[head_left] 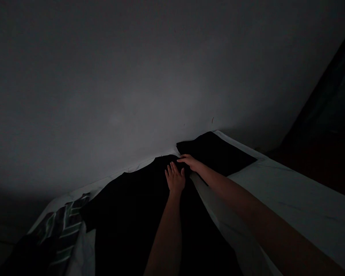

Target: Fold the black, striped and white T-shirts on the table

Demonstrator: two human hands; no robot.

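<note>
A black short-sleeved garment (126,207) lies spread out on a white marbled table (299,195). On its upper right part my left hand (175,179) rests flat, fingers spread. Just beyond and to the right, my right hand (189,161) touches the same garment near its shoulder, its fingers stretched toward the left. Neither hand visibly grips the cloth. Another black cloth (218,153), flat and folded-looking, lies to the right of my right hand, by the wall. Dim light hides the folds in both black pieces.
A striped patterned cloth (67,230) hangs over the table's left end. Behind the table rises a plain grey wall (132,84). The far right side is very dark, with a slanting dark edge there.
</note>
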